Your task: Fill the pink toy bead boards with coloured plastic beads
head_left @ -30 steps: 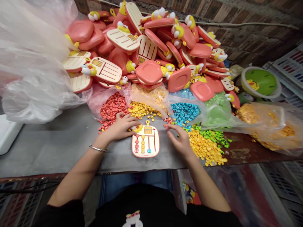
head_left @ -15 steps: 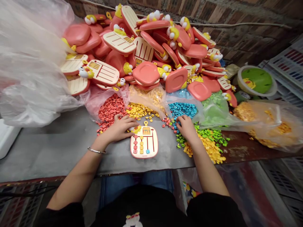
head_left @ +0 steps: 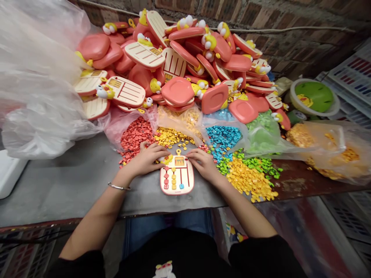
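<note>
1 heap of coral toy boards (head_left: 162,61) fills the upper centre of the frame, too many to count. 5 loose piles lie mid-frame on the grey table (head_left: 72,185): red pieces (head_left: 136,135), yellow pieces (head_left: 171,136), blue pieces (head_left: 223,137), green pieces (head_left: 249,164), orange-yellow pieces (head_left: 249,181). 1 cream-and-coral toy board (head_left: 176,190) lies flat at centre. Just changed: right hand (head_left: 203,164) has come from the blue pieces to the board's upper right edge. Left hand (head_left: 145,160) is at its upper left. Both touch it, fingers curved; grip or rest, cannot tell. Board holds 1 blue piece (head_left: 181,186).
</note>
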Tool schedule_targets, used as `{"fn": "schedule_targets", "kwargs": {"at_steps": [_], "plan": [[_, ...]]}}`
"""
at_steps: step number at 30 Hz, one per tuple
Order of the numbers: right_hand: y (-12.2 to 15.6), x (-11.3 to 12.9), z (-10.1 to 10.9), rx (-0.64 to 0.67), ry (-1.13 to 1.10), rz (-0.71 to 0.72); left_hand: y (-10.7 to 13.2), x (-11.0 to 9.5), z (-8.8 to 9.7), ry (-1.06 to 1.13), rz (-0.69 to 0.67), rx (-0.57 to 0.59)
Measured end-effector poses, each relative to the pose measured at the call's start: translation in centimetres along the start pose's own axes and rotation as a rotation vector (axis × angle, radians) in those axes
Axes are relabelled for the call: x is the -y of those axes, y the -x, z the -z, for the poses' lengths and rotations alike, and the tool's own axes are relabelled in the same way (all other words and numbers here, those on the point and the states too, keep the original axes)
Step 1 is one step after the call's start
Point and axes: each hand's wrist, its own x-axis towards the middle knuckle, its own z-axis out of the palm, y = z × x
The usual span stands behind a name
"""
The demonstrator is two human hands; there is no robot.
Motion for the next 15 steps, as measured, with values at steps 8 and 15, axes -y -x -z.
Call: {"fn": "schedule_targets", "kwargs": {"at_steps": [8, 15], "plan": [[0.4, -1.2, -1.0, 0.027, 0.137, 0.063, 0.0, 0.0, 0.0, -0.004, -0.003, -0.007], [1.1, -1.2, -0.4, 0.067, 0.101, 0.061, 0.0, 0.1, 0.0, 0.005, 0.008, -0.013]]}}
